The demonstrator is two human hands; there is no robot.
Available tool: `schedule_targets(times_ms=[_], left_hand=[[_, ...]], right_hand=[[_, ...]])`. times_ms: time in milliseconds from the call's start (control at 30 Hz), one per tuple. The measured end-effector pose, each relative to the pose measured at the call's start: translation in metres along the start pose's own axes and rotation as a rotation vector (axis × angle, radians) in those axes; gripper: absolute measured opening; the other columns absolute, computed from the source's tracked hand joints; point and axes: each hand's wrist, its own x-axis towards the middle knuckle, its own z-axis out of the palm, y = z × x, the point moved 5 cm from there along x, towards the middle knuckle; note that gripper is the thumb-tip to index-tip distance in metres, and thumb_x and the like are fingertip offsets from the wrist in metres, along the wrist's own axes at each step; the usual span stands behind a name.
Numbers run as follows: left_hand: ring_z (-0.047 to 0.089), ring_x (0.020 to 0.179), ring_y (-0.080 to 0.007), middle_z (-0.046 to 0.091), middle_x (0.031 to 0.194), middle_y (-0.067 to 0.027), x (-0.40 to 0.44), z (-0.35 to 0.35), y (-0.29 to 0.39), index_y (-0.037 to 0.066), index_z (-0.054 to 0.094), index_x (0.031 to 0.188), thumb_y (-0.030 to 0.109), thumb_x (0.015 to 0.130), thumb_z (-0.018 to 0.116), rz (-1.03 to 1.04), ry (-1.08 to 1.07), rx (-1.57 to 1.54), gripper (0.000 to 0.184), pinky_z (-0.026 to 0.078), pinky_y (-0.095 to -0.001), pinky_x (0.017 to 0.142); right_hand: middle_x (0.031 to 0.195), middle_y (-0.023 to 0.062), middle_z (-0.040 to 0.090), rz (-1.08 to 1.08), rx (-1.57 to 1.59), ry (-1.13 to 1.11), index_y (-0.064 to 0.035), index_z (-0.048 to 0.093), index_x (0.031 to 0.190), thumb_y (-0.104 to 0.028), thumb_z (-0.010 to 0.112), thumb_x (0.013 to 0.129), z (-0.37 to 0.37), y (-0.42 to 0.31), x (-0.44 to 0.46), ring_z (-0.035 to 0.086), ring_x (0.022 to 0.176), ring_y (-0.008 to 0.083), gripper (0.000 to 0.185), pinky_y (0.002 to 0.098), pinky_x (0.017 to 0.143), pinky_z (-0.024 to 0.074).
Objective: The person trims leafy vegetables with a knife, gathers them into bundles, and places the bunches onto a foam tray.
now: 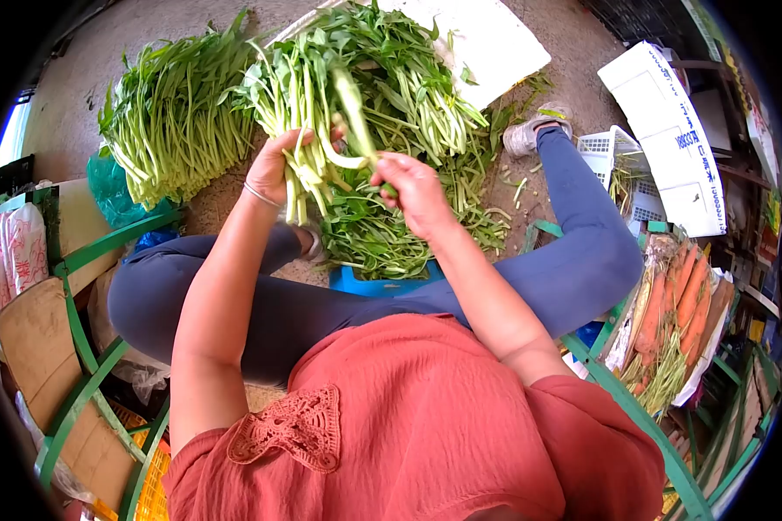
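Clutching a leafy green bunch (300, 97), left fingers (294, 139) wrapped round it, right fingers (398, 165) pinching a pale stalk (349, 161)

The grey-brown floor (573, 39) carries a broad stack of leafy stems (178, 122) at far left, a white panel (504, 48) at far centre partly under more greens (408, 74), and, farther right, scattered stem scraps (519, 188).

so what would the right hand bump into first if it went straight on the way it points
Most likely the bunch of greens held in the left hand, though depth is hard to judge here.
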Motion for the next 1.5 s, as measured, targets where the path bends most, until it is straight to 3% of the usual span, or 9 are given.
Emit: schedule_targets(times_ms=[233,367,633,733,933,1167,1300,1400,1500], left_hand=[[0.061,0.084,-0.0235,0.058,0.099,-0.0159,-0.002,-0.002,-0.015,-0.001,0.044,0.114,0.005,0.072,0.056,-0.018,0.136,0.280,0.044,0.052,-0.0344,0.074],[0.047,0.109,-0.0293,0.050,0.114,-0.0169,-0.003,0.001,-0.023,0.000,0.036,0.124,0.007,0.074,0.055,-0.092,0.022,0.255,0.054,0.046,-0.0435,0.084],[0.061,0.078,-0.0251,0.057,0.095,-0.0133,0.004,-0.009,-0.036,-0.001,0.045,0.109,0.001,0.068,0.058,-0.117,0.195,0.449,0.043,0.052,-0.0389,0.071],[0.061,0.074,-0.0237,0.058,0.090,-0.0109,0.008,-0.008,-0.032,0.000,0.047,0.107,0.000,0.066,0.058,-0.036,0.247,0.740,0.042,0.051,-0.0356,0.066],[0.057,0.083,-0.0361,0.055,0.095,-0.0233,0.004,0.001,-0.039,0.010,0.021,0.130,0.007,0.063,0.060,-0.106,0.364,1.921,0.078,0.046,-0.0399,0.071],[0.058,0.085,-0.0349,0.053,0.095,-0.0247,-0.001,0.020,-0.043,0.030,-0.007,0.135,0.003,0.066,0.059,-0.322,0.292,2.320,0.099,0.047,-0.0416,0.072],[0.057,0.085,-0.0356,0.053,0.097,-0.0248,0.002,0.009,-0.042,0.024,-0.006,0.136,-0.003,0.062,0.057,-0.359,0.392,2.129,0.101,0.047,-0.0401,0.072],[0.058,0.085,-0.0263,0.054,0.100,-0.0148,0.012,-0.007,-0.031,0.009,0.006,0.135,-0.007,0.059,0.058,0.268,0.326,1.281,0.094,0.048,-0.0329,0.077],[0.059,0.079,-0.0249,0.054,0.102,-0.0164,0.012,0.002,-0.018,0.003,0.037,0.117,-0.003,0.066,0.057,-0.049,0.304,0.598,0.055,0.051,-0.0345,0.072]], right_hand=[[0.065,0.0028,0.056,0.272,0.091,-0.138,-0.0074,0.055,0.085,-0.018,0.053,0.084,0.007,0.019,0.002,0.048,0.047,0.0064,0.010,0.0175,0.041,0.0361],[0.065,0.0047,0.059,0.297,-0.023,-0.154,-0.0076,0.054,0.079,-0.019,0.053,0.084,0.009,0.032,0.001,0.050,0.046,0.0064,0.013,0.0166,0.040,0.0370],[0.052,0.0086,0.053,0.117,-0.712,-0.040,-0.0021,0.054,0.058,-0.038,0.062,0.076,-0.028,0.059,0.010,0.049,0.038,0.0157,0.041,0.0292,0.040,0.0390],[0.053,0.0073,0.056,0.440,-1.219,0.086,-0.0016,0.061,0.069,-0.039,0.064,0.073,-0.069,0.055,0.011,0.055,0.048,0.0150,0.038,0.0263,0.046,0.0422],[0.110,0.0103,0.052,0.315,-0.186,-0.005,-0.0034,0.046,0.110,-0.034,0.066,0.073,-0.027,0.026,0.012,0.058,0.079,0.0194,0.052,0.0331,0.064,0.0481],[0.098,0.0023,0.056,0.301,0.239,-0.125,-0.0106,0.052,0.104,-0.023,0.066,0.075,-0.019,0.061,0.036,0.053,0.090,0.0171,0.035,0.0387,0.075,0.0437],[0.100,0.0048,0.057,0.185,0.046,-0.115,-0.0098,0.051,0.104,-0.023,0.064,0.076,-0.011,0.036,0.034,0.055,0.091,0.0202,0.034,0.0373,0.070,0.0475],[0.104,0.0105,0.056,0.120,-0.126,-0.024,-0.0028,0.047,0.109,-0.028,0.065,0.076,-0.030,0.004,0.032,0.058,0.089,0.0216,0.045,0.0305,0.062,0.0493],[0.086,0.0105,0.062,0.086,-0.519,0.436,-0.0011,0.057,0.090,-0.027,0.063,0.077,-0.094,0.000,0.037,0.062,0.070,0.0168,0.029,0.0244,0.047,0.0460]])
